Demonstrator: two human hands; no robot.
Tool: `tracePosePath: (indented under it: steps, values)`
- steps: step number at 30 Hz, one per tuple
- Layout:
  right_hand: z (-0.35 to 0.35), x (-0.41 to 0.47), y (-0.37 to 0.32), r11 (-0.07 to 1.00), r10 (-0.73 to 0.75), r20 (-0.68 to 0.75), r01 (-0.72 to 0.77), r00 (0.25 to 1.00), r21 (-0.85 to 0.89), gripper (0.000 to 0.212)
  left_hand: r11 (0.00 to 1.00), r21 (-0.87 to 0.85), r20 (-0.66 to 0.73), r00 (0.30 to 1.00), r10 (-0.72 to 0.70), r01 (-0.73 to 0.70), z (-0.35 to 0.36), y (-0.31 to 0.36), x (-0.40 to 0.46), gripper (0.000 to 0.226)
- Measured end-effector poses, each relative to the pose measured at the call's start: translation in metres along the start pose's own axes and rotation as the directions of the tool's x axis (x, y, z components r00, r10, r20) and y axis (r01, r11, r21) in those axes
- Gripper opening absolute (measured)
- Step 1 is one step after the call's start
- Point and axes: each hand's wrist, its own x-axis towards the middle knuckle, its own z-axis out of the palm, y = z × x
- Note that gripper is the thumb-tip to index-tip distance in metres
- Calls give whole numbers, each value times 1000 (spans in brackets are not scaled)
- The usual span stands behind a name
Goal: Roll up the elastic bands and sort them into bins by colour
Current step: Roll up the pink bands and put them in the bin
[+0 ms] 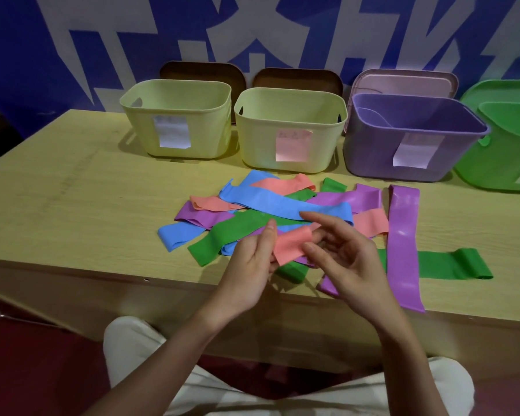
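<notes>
The job looks barely begun: the left hand (254, 262) pinches a pink band (291, 246) above the table's (72, 211) near edge, the right hand (347, 259) is loose beside it, other bands (270, 202) lie flat, unrolled, and the purple bin (373, 157) looks empty.

1. Setting: staged indoor work station, not a home.
2. Evidence: plain wooden table (72, 205) against a blue printed banner (27, 55) with large white characters.
3. Paper-labelled bins (291, 130) lined up along the table's far edge.
</notes>
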Motion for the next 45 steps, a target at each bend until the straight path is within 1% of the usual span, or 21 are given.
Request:
tracePosePath:
  steps: [2,5,7,9,12,13,15,16,18,19,21,25,27,29,31,33,37,38,40,42,45]
  values:
    - [-6,5,-1,986,-51,45,57,998,-159,38,999,46,33,999,18,-19,-2,-3,3,48]
    - [-16,13,-3,878,-144,141,192,980,-439,35,988,148,32,998,47,-52,-8,-15,10,51]
    - [-20,17,-3,817,-154,201,239,967,-525,28,984,174,39,999,27,-33,-11,-22,13,53]
    - [-23,18,-3,779,-140,258,267,956,-567,25,980,196,70,997,-29,15,-14,-23,15,50]
    - [-28,16,0,784,-118,305,277,945,-556,29,949,294,171,970,-171,116,-20,-20,17,59]
    - [-29,15,1,801,-117,308,273,944,-534,27,944,276,219,944,-245,181,-22,-19,18,61]
    - [-29,12,2,828,-116,306,262,945,-496,24,917,107,349,849,-397,385,-28,-17,19,59]
    - [-29,11,3,837,-116,306,259,945,-481,23,874,10,424,789,-444,486,-31,-16,19,57]
    - [-28,9,4,852,-116,313,257,943,-457,25,778,-119,550,693,-466,617,-36,-14,22,54]
    - [-27,9,5,857,-111,318,253,941,-450,26,742,-152,585,665,-465,653,-38,-14,23,52]
    - [-26,9,6,864,-91,331,240,939,-442,25,708,-172,608,639,-470,685,-41,-12,25,44]
    - [-24,9,7,872,-66,355,226,933,-434,24,707,-175,609,639,-469,686,-47,-15,29,28]
    - [-23,11,7,873,-52,370,222,928,-434,25,711,-140,634,614,-470,689,-52,-18,34,34]
    - [-21,13,7,876,-48,379,221,924,-427,26,722,-84,686,565,-458,686,-56,-17,41,46]
    - [-20,17,7,875,-53,379,225,924,-428,25,732,-41,698,543,-466,680,-58,-12,47,42]
    - [-21,21,9,865,-61,371,235,927,-443,24,752,6,668,557,-493,659,-58,-5,54,35]
    - [-24,34,14,834,-107,322,261,941,-485,29,804,94,627,592,-506,587,-58,6,77,21]
    - [-26,39,14,828,-126,301,267,945,-493,31,828,120,613,615,-496,547,-57,9,83,20]
    - [-32,49,13,828,-156,241,260,958,-497,37,871,147,556,689,-465,469,-55,17,98,21]
    - [-40,62,13,820,-191,168,251,967,-514,42,901,124,470,775,-423,416,-52,26,114,25]
    - [-55,85,15,801,-238,78,241,968,-548,45,931,72,380,853,-357,357,-49,44,143,24]
